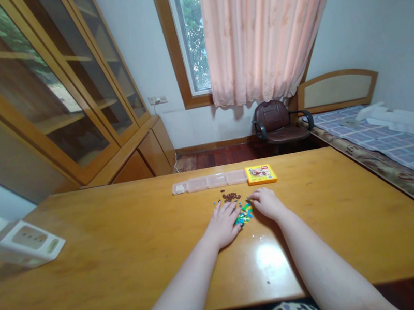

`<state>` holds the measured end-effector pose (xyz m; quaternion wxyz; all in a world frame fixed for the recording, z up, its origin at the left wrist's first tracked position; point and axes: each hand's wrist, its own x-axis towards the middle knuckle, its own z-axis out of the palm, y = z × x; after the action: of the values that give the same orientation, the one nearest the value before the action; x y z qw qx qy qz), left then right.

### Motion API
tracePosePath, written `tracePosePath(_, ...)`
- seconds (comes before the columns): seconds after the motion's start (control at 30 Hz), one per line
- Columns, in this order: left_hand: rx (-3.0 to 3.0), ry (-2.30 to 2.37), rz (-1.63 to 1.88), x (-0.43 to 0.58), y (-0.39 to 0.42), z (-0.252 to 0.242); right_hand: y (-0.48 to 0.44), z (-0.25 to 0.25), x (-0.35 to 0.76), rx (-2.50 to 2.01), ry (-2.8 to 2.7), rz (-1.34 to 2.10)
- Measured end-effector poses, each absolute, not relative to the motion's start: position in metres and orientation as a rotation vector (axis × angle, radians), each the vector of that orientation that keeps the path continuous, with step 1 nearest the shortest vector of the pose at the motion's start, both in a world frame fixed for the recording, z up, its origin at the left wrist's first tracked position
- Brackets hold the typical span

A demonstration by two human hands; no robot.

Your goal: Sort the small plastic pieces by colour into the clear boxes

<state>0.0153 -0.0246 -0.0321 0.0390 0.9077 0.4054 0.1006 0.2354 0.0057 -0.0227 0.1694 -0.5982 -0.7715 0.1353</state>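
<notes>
- Well, in the head view, a heap of small bright bits, blue, green and yellow, lies on the table, just below the middle of the frame.
- The left hand is palm down at the heap's left side, with its fingers a bit spread. I cannot tell if anything is under it.
- The right hand is at the heap's upper right. Its fingers bend down to the edge, but I cannot tell if they pinch a bit.
- The bright bits look like hard plastic, so they should be very light and stiff. They would not squash, but they could slide away on the shiny wood.
- A good hold would be one bit at a time, by its sides, with thumb and fingertip.
- Brown bits lie just above, and should feel much the same.
- Higher up, a clear tray sits beside a yellow box.
</notes>
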Motion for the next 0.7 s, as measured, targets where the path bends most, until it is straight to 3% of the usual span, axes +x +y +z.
tracePosePath(0.3, 2.746, 1.388, 0.31, 0.041, -0.028, -0.038, 0.002, -0.018, 0.24, -1.669, -2.229, 0.715)
tracePosePath(0.7, 2.663, 1.446, 0.421, 0.025, -0.029, -0.038, -0.004, -0.014, 0.233, -1.71, -2.237, 0.603)
